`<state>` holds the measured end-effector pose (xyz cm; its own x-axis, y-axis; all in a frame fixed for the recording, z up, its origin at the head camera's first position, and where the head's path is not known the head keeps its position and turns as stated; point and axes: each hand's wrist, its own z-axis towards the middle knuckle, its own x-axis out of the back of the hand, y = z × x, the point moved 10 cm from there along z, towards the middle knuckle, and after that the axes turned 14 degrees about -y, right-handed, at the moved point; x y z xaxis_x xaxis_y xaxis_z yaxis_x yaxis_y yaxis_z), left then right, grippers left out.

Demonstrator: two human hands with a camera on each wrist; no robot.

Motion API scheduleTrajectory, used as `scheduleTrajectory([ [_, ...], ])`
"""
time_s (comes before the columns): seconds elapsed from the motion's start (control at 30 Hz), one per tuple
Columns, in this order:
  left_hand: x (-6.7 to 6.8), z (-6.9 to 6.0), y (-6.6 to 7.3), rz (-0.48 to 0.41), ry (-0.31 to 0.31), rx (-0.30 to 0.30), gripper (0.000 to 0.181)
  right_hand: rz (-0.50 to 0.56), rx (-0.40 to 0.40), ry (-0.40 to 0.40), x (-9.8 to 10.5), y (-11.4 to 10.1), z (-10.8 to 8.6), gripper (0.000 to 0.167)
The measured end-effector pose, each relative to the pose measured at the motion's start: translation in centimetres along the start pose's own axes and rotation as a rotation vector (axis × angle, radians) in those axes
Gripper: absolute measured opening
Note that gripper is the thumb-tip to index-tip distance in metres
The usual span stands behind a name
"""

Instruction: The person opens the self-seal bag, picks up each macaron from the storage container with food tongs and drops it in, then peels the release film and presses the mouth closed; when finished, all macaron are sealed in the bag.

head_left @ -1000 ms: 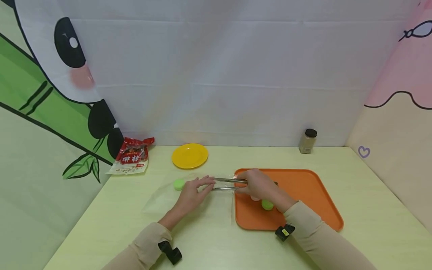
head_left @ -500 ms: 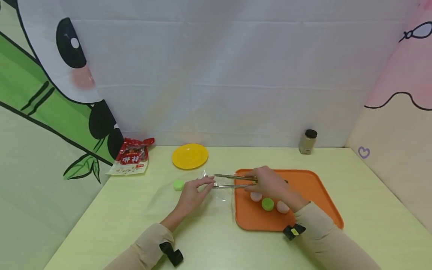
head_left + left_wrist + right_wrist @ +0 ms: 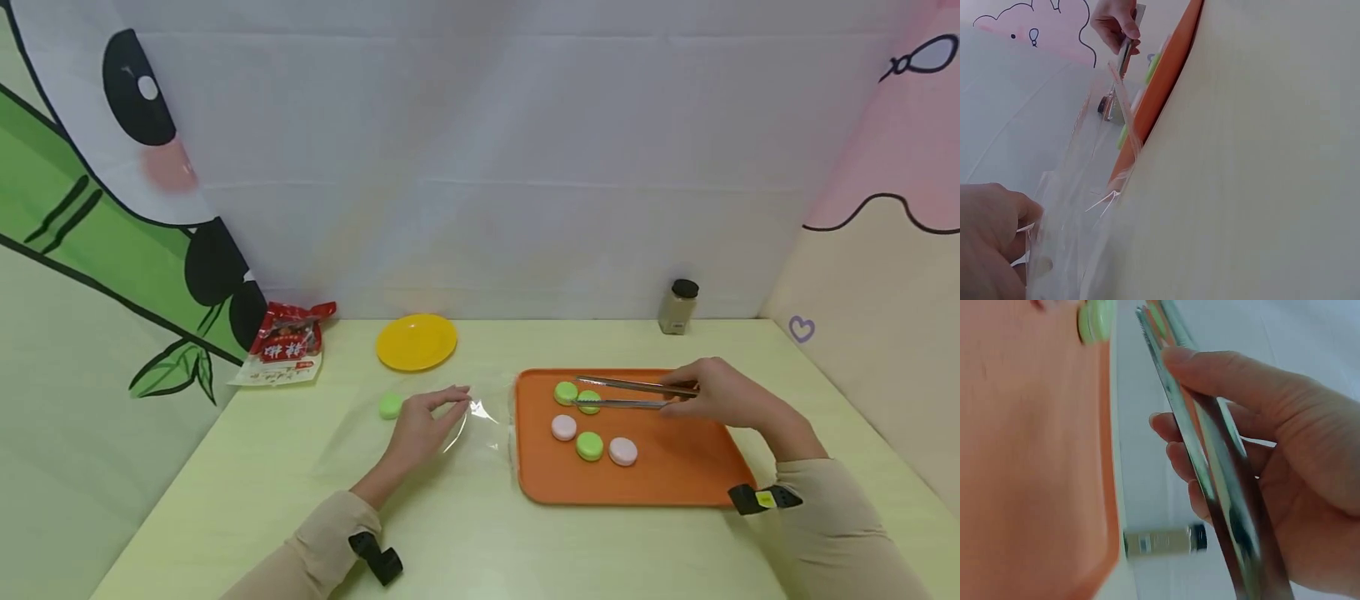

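My left hand (image 3: 422, 429) pinches the upper edge of a clear plastic bag (image 3: 487, 425) lying on the table, its mouth toward the tray. A green macaron (image 3: 390, 406) shows through the bag's far left part. My right hand (image 3: 723, 396) grips metal tongs (image 3: 1210, 444) over the orange tray (image 3: 675, 483). The tongs' arms stand apart, tips pointing left across a green macaron (image 3: 589, 408); whether they touch it I cannot tell. Also on the tray lie another green macaron (image 3: 566, 392), a pale pink one (image 3: 563, 427), a front green one (image 3: 590, 447) and a second pink one (image 3: 622, 452).
Behind the bag lies a yellow plate (image 3: 416, 342). A red and white food packet (image 3: 285, 346) rests at the table's back left. Toward the back right stands a small jar (image 3: 678, 308) with a black lid. A printed cloth backdrop (image 3: 480, 167) rises behind the table.
My right hand has drawn the tongs rightward, from the bag's mouth to over the tray, uncovering the macarons there. The left hand stays at the bag's edge.
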<state>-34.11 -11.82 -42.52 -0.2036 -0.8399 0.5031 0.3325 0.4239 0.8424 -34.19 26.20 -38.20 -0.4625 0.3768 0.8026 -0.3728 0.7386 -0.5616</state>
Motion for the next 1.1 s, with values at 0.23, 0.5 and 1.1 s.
scheduleTrajectory([
  [0.23,0.2,0.1,-0.4,0.018,0.025,0.029,0.019,0.014,-0.043,-0.021,0.2,3.5,-1.2,0.043],
  [0.5,-0.1,0.7,-0.5,0.024,0.021,0.025,0.018,0.011,-0.004,-0.021,-0.5,3.5,0.0,0.039],
  [1.1,0.3,1.0,-0.8,-0.01,0.046,0.059,0.019,-0.039,0.18,-0.018,-1.6,-5.0,3.0,0.032],
])
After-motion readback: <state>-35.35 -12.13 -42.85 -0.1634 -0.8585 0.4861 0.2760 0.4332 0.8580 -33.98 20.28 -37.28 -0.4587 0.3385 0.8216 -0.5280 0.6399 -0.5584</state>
